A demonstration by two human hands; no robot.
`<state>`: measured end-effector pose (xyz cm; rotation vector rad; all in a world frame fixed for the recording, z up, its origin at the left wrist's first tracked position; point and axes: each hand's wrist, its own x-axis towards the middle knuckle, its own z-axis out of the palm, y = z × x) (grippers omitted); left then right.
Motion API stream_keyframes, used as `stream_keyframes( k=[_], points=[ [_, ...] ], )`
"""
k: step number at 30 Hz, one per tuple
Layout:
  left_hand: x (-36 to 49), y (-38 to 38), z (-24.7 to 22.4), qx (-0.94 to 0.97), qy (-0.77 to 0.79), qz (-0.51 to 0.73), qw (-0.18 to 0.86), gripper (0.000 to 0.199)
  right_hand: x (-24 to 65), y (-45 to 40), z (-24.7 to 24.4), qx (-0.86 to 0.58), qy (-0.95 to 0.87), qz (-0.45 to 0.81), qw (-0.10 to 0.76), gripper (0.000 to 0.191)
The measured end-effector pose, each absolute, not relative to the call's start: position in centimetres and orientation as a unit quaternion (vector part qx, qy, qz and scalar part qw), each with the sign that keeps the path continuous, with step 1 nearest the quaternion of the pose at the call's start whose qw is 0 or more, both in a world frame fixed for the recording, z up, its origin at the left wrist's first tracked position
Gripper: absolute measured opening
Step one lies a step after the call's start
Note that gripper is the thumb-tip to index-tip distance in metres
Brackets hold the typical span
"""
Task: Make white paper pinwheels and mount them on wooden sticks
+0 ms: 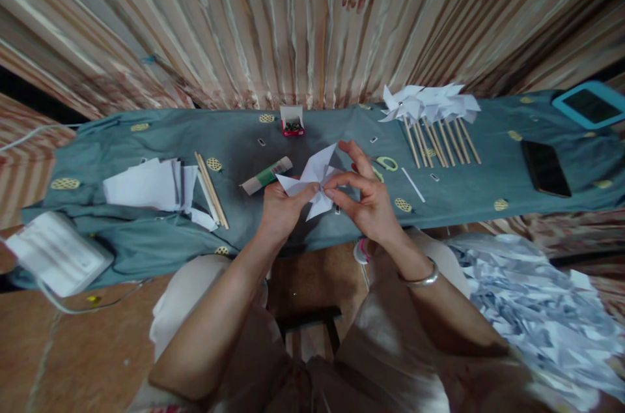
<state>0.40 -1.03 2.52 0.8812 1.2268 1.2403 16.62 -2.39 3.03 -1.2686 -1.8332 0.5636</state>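
White paper pinwheel [313, 169] held by its centre above a blue-green cloth printed with yellow pineapples [234, 139]

At the far left, a white box-shaped device with a pale cable [63, 253] sat on the edge of the cloth. Next came a stack of cut white paper sheets [144, 185], fanned unevenly, and beside it some thin light-wood sticks [213, 195] lying at a slant. A green-and-white cylindrical tube [267, 175] lay on its side further along, just beside the left hand [283, 204]. That hand was closed on the pinwheel, its thumb pressed near the middle of the folded blades. Behind the pinwheel stood a small open red-and-white carton of tiny metallic pieces [291, 123].

The right hand [368, 201] had its thumb and forefinger drawn together at the pinwheel's centre, other fingers raised; whether they gripped the paper or something small cannot be told. A silver bangle [422, 276] circled that wrist. Past it lay scissors with yellow-green handles [387, 163], partly hidden by the hand, a narrow white strip [413, 185], and a row of white paper pinwheels on wooden sticks [430, 103]. Below the cloth's right half spread a heap of folded white paper [541, 309]. A black phone [545, 169] and a blue-framed tablet [590, 105] lay near the cloth's right end.
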Motion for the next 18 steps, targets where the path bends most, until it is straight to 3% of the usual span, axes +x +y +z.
stream_keyframes(
  k=[18],
  points=[
    [0.37,-1.10,2.51,0.370,0.517,0.526,0.566,0.021,16.71,-1.97,2.29,-0.463,-0.710,0.265,0.460,0.009]
  ],
)
